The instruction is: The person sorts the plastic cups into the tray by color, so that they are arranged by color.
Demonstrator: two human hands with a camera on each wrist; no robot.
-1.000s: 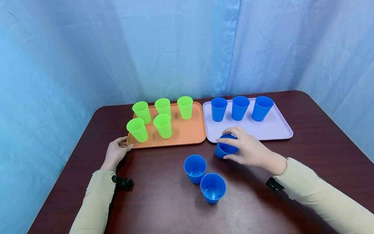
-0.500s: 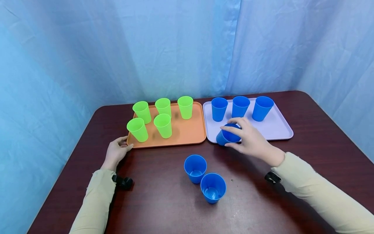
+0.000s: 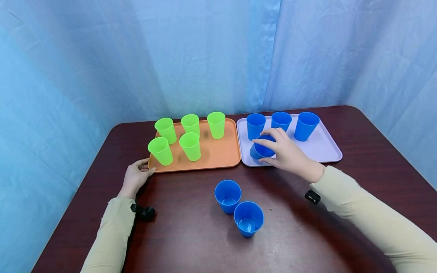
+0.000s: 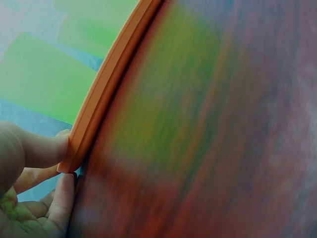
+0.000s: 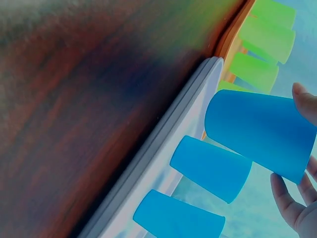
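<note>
My right hand [image 3: 260, 151] grips a blue cup [image 3: 264, 148] by its rim, tilted, low over the front left part of the lavender tray [image 3: 324, 149]. In the right wrist view the held blue cup [image 5: 257, 134] lies between my fingers [image 5: 306, 101], close to the lavender tray's rim [image 5: 163, 148]; I cannot tell whether it touches. Three blue cups [image 3: 305, 126] stand along the tray's back. My left hand [image 3: 138, 175] holds the front left corner of the orange tray [image 3: 218, 155], thumb [image 4: 39, 148] on its rim [image 4: 106, 84].
Several green cups [image 3: 190, 146] stand upright on the orange tray. Two blue cups [image 3: 227, 196] [image 3: 248, 218] stand upright, side by side, on the dark wooden table [image 3: 184, 235] in front of me. Blue curtains close off the back and sides.
My right hand has carried the blue cup away from me, from the table in front of the lavender tray to over the tray's front left part. The left hand has stayed put.
</note>
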